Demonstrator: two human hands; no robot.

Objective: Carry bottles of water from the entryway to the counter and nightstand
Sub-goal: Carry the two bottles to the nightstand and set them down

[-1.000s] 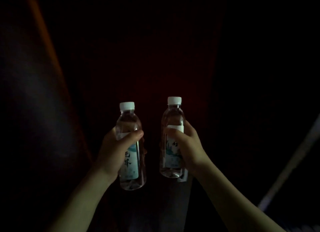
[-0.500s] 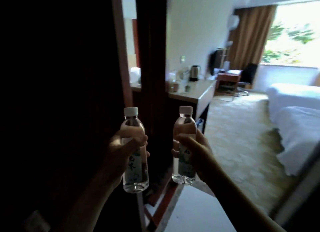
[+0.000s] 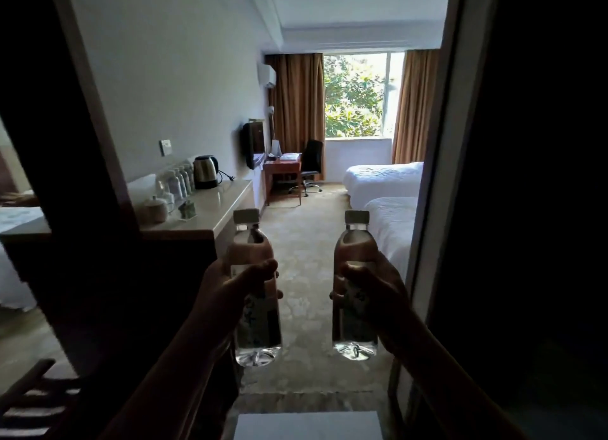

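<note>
Standing upright in the foreground, the left bottle (image 3: 255,295) and the right bottle (image 3: 355,288) are each filled with clear water and closed by a white cap. Their labels are in shadow and unreadable. The left hand (image 3: 230,291) wraps the left bottle around its middle, thumb across the front and fingers curled behind, so cap and base stick out above and below the grip. The right hand (image 3: 378,288) holds the right bottle the same way, thumb over the label. Both forearms run out of the bottom edge and are dim.

Beyond them to the left, the counter (image 3: 227,206) carries a row of water bottles (image 3: 179,179), an electric kettle (image 3: 204,171) and a small lidded cup (image 3: 156,207); what is inside these cannot be made out. Dark door frames hide both sides of the view. Farther in stand two white beds (image 3: 391,209), partly cut by the right frame, a desk (image 3: 283,166) with an office chair (image 3: 311,163), and a window (image 3: 357,94) between brown curtains.
</note>
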